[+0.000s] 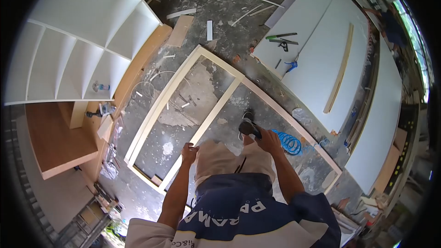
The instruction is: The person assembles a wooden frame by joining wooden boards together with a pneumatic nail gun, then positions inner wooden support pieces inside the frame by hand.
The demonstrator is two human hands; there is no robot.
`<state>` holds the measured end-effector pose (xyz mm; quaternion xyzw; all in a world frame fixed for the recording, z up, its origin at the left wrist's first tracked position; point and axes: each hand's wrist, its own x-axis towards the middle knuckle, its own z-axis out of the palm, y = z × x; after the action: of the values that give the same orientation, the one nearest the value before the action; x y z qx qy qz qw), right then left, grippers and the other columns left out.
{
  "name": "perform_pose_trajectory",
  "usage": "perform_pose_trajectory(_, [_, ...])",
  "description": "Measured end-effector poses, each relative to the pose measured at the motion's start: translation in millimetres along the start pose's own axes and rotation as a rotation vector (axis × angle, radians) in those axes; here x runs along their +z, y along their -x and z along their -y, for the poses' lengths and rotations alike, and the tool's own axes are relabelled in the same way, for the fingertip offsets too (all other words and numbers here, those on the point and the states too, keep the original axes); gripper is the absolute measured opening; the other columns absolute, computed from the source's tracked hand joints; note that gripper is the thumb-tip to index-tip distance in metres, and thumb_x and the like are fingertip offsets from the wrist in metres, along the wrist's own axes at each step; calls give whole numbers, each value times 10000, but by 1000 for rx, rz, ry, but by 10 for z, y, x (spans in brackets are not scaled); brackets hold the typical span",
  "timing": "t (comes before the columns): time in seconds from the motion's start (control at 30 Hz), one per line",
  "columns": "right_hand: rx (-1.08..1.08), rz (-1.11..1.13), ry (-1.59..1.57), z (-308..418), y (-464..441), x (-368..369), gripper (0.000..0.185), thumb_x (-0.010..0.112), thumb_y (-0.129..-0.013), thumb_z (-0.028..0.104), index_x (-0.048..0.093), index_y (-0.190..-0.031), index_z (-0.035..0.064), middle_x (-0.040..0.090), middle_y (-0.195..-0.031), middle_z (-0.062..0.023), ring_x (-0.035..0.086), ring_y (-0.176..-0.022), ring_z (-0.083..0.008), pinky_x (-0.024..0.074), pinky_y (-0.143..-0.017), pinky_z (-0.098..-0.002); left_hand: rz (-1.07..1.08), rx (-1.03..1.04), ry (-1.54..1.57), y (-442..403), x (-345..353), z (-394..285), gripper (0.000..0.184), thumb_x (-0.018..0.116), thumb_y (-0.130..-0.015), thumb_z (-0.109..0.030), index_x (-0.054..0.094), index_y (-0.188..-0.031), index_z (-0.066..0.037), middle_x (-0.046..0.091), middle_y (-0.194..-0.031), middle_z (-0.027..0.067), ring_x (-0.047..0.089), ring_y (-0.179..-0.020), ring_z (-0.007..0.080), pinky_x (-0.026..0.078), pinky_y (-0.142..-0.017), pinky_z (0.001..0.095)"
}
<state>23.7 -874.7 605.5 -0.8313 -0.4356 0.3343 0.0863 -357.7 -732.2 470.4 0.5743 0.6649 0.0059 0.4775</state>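
My right hand (270, 141) is closed round the handle of a black tool (249, 128) that looks like a nail gun, held in front of my right thigh. A blue coiled air hose (288, 143) lies just right of that hand. My left hand (189, 153) hangs beside my left thigh with its fingers curled; what they hold, if anything, is hidden. In view it overlaps the middle bar (212, 115) of a pale wooden frame (158, 103); I cannot tell whether they touch. The frame spreads around my legs, and a dark shoe (248, 115) shows within it.
White panels (321, 41) lie to the right, bearing a wood strip (339, 71), a blue-handled tool (291, 66) and dark hand tools (282, 41). A white shelf unit (78, 36) stands left. Offcuts (181, 31) and scraps litter the concrete floor (220, 9). Another person (392, 26) is far right.
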Motion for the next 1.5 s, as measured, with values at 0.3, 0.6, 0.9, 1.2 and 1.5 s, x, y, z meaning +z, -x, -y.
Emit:
perform_pose_trajectory(0.3, [-108,204,318,-667,-1739,-332,551,732,-792,280,606,-1305,121,712,-1011,-222,680,-972,-404,539,-866,-522,70,-41,-81,-565,821,-424,377,780,-807,-189,630,-1118,-37,719,-926,140,681,-928,290,530,-832,417])
perform_pose_trajectory(0.6, [-93,113,218,-1731,-3168,573,457,727,-797,237,630,-1219,94,702,-901,-239,677,-862,-436,531,-786,-538,-58,233,-77,-2233,2208,-628,461,847,-747,-146,608,-1121,-23,664,-972,149,655,-905,288,528,-820,402])
perform_pose_trajectory(0.9, [-65,136,20,-2603,-4382,1422,423,773,-762,172,648,-1152,64,695,-918,-233,662,-879,-450,519,-772,-524,-80,474,-254,-4307,3991,-1116,803,875,-700,-245,475,-1372,-61,519,-1302,169,479,-1233,368,363,-1052,484])
perform_pose_trajectory(1.2, [-271,41,-242,-2833,-4839,1903,320,788,-714,115,691,-1002,14,696,-843,-218,672,-835,-441,534,-699,-434,-216,652,-137,-4952,4652,-1138,713,853,-717,-324,540,-1289,-34,585,-1199,156,550,-1131,347,419,-969,464])
perform_pose_trajectory(1.5, [-191,18,-267,-2776,-4982,1970,296,742,-766,113,680,-1027,-10,709,-843,-205,724,-829,-361,533,-713,-390,-386,650,-96,-4964,4777,-1215,607,852,-708,-366,587,-1143,-36,606,-1072,138,581,-1012,336,448,-878,445])
